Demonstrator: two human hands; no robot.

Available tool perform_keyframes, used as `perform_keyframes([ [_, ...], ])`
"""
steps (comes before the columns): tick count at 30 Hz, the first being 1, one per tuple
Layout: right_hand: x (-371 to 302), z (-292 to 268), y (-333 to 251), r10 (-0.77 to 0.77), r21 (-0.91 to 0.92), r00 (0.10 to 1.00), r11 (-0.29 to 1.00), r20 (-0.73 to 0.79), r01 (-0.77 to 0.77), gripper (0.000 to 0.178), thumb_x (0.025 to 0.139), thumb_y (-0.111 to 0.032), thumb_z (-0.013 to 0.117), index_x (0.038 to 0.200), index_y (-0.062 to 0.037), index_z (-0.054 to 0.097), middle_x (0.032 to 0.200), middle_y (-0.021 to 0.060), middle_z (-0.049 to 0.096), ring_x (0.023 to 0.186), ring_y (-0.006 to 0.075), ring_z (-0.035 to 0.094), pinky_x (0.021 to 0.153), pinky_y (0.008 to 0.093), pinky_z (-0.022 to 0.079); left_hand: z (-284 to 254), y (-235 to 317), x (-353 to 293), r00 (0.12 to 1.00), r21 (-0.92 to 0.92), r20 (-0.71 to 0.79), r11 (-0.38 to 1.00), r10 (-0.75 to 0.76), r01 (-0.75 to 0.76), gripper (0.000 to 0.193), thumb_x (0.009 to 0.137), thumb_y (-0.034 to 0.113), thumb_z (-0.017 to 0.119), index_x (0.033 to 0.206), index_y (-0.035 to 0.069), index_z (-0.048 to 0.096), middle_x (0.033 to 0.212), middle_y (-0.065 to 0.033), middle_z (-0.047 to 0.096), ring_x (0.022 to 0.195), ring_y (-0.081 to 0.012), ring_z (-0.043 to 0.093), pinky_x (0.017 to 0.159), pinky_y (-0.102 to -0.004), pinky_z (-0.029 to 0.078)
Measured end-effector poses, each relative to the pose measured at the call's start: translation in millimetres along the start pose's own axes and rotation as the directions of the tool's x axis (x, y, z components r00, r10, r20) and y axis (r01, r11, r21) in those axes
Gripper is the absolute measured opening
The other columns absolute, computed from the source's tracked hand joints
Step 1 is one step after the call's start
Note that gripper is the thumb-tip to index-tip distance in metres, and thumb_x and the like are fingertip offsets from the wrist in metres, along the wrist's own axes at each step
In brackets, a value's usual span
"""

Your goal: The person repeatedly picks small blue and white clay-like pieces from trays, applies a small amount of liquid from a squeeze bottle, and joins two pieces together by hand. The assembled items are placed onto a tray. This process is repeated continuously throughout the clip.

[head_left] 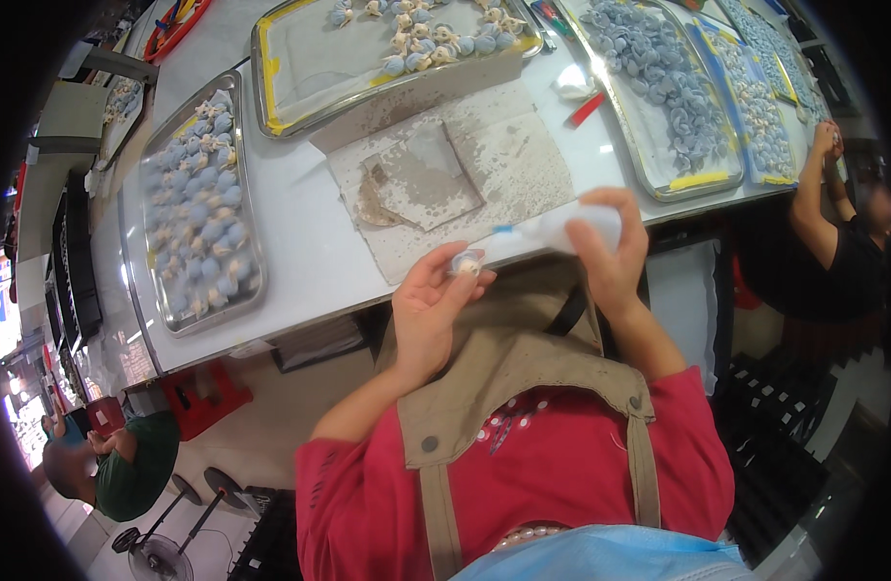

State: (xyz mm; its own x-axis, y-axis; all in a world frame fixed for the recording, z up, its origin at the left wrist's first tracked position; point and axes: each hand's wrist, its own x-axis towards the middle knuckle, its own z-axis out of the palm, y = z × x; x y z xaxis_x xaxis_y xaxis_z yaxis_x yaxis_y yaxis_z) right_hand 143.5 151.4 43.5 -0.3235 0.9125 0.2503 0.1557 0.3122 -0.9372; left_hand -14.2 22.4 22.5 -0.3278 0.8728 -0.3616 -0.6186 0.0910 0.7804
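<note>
Above the near edge of the table, my left hand (424,315) pinches a small cream and blue-grey figure (467,262) between thumb and fingers. My right hand (619,254) is wrapped round a white squeeze bottle (597,230), tilted so that its blue tip points left toward the figure. A gap separates the tip from the figure. The bottle is slightly blurred. Beyond both hands lies a worn, stained cardboard sheet (534,145), with a smaller dirty square board (431,184) on it.
Metal trays of small blue-grey and cream pieces stand at left (255,223), at the back (319,58) and at right (649,155). A red-handled tool (588,109) lies by the right tray. Co-workers sit at far right (832,232) and lower left (135,465).
</note>
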Motion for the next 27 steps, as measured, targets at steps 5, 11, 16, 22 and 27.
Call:
perform_keyframes([
  [5, 37.9, 33.1, 29.1, 0.090, 0.018, 0.995, 0.996, -0.032, -0.090, 0.019, 0.086, -0.019, 0.058, 0.092, -0.0015, 0.056, 0.075, 0.0058, 0.058, 0.070, 0.0140, 0.054, 0.065, 0.0267, 0.044, -0.3, 3.7, 2.2, 0.997, -0.040, 0.034, 0.997, -0.070, 0.071, 0.037, 0.086, 0.003, 0.056, 0.121, -0.001, 0.045, 0.113, -0.0166, 0.057, 0.090, -0.0180, 0.061, 0.074, -0.0225, 0.051],
  [11, 63.2, 37.0, 35.9, 0.005, -0.320, 0.993, 0.947, 0.117, 0.033, 0.022, 0.085, -0.023, 0.057, 0.093, -0.0028, 0.059, 0.081, 0.0150, 0.060, 0.082, 0.0273, 0.058, 0.073, 0.0351, 0.044, -2.0, 7.3, 2.0, 0.996, -0.027, 0.061, 0.997, -0.070, 0.072, 0.037, 0.086, 0.003, 0.056, 0.121, 0.000, 0.046, 0.113, -0.0168, 0.057, 0.090, -0.0182, 0.062, 0.073, -0.0228, 0.051],
  [16, 93.8, -21.0, 50.9, -0.188, -0.468, 0.981, 0.871, -0.040, 0.148, 0.016, 0.082, -0.018, 0.059, 0.090, -0.0038, 0.063, 0.086, 0.0111, 0.064, 0.082, 0.0281, 0.058, 0.073, 0.0359, 0.044, -2.9, 4.5, 4.6, 0.991, -0.008, 0.085, 0.995, -0.099, 0.100, 0.036, 0.086, 0.004, 0.057, 0.120, 0.000, 0.047, 0.113, -0.0159, 0.058, 0.090, -0.0176, 0.062, 0.072, -0.0221, 0.051],
  [22, 152.7, -79.4, 70.8, -0.067, -0.882, 0.985, 0.458, -0.159, -0.111, 0.027, 0.077, -0.033, 0.062, 0.085, -0.0083, 0.068, 0.084, 0.0080, 0.065, 0.082, 0.0275, 0.060, 0.073, 0.0369, 0.044, 3.0, 3.3, 4.2, 0.987, 0.009, 0.110, 0.993, -0.114, 0.114, 0.035, 0.086, 0.007, 0.059, 0.119, 0.000, 0.048, 0.112, -0.0134, 0.058, 0.092, -0.0180, 0.061, 0.076, -0.0251, 0.047],
  [27, 158.3, -80.4, 88.2, -0.164, -0.964, 0.987, 0.264, -0.008, 0.036, 0.033, 0.077, -0.041, 0.062, 0.090, -0.0108, 0.068, 0.084, 0.0041, 0.063, 0.078, 0.0221, 0.060, 0.066, 0.0360, 0.046, 10.2, 3.7, 4.1, 0.985, 0.015, 0.118, 0.992, -0.123, 0.122, 0.036, 0.085, 0.005, 0.060, 0.119, -0.001, 0.049, 0.110, -0.0136, 0.059, 0.090, -0.0170, 0.060, 0.075, -0.0249, 0.047],
])
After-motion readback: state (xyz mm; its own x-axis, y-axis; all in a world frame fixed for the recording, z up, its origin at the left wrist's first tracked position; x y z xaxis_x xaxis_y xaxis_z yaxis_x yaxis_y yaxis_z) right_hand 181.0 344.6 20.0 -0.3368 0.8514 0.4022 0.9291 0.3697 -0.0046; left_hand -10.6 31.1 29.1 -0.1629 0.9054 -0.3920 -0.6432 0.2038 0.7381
